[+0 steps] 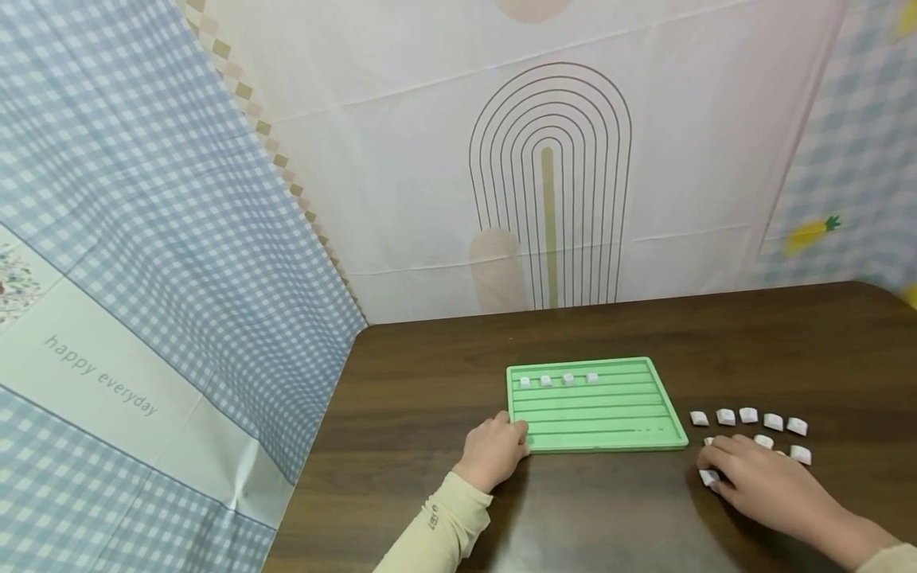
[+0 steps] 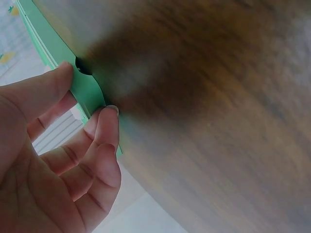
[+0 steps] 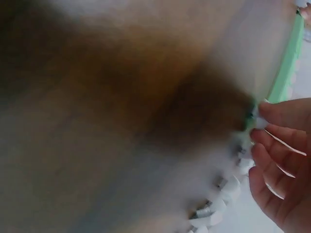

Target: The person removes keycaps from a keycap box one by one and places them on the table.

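Observation:
My left hand (image 1: 494, 450) grips the near left corner of a light green ridged tray (image 1: 605, 407). In the left wrist view its thumb and fingers close on the tray's side wall (image 2: 88, 97). Several small white keycaps stand in a row along the tray's far ridge, one of them a keycap (image 1: 568, 380) near the middle. To the right of the tray, my right hand (image 1: 762, 485) pinches a white keycap (image 1: 708, 477) between thumb and index finger, low over the table. This hand partly hides other keycaps beneath and behind it.
Loose white keycaps lie in rough rows right of the tray, among them a keycap (image 1: 773, 422) in the far row and a keycap (image 1: 801, 454) nearer. The dark wooden table (image 1: 415, 382) meets a patterned cloth (image 1: 423, 159) at its back and left.

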Motion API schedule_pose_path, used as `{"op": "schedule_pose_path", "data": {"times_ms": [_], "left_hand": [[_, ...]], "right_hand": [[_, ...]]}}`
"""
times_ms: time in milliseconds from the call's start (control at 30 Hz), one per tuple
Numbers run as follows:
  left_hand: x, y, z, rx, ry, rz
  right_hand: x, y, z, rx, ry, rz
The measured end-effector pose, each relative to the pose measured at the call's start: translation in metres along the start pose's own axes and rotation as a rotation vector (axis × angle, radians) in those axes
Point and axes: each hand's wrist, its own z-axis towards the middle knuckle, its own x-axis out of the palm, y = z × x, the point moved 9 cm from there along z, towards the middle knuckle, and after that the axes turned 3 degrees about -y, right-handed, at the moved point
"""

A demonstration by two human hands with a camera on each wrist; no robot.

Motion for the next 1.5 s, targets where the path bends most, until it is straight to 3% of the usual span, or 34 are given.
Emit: {"op": "schedule_pose_path", "data": {"times_ms": [133, 300, 467, 600, 833, 1033, 1233, 1367, 1500], "left_hand": [[0.002, -0.001, -0.003, 0.004, 0.001, 0.007], [-0.001, 0.000, -0.005, 0.011, -0.021, 0.038], [-0.005, -0.001, -0.007, 0.007, -0.045, 0.056], [-0.003, -0.007, -0.005, 0.030, -0.055, 0.048], [-0.001, -0.012, -0.003, 0.030, -0.049, 0.063], [-0.002, -0.008, -0.003, 0.028, -0.052, 0.070], [-0.002, -0.004, -0.002, 0.022, -0.039, 0.070], [-0.002, -0.001, -0.001, 0.013, -0.030, 0.051], [-0.003, 0.002, -0.001, 0.000, -0.026, 0.026]], "right_hand": [[-0.009, -0.005, 0.012, 0.057, 0.067, 0.071], [-0.019, 0.008, 0.065, 0.054, 0.068, 0.127], [0.006, 0.030, 0.123, -0.052, 0.036, 0.120], [0.026, 0.034, 0.143, -0.046, 0.037, 0.122], [0.035, 0.031, 0.147, -0.004, 0.023, 0.075], [0.036, 0.027, 0.148, -0.008, 0.006, 0.101], [0.041, 0.023, 0.154, 0.027, 0.045, 0.152], [0.026, 0.025, 0.151, 0.029, 0.044, 0.183], [-0.009, 0.022, 0.131, 0.009, 0.000, 0.183]]}}
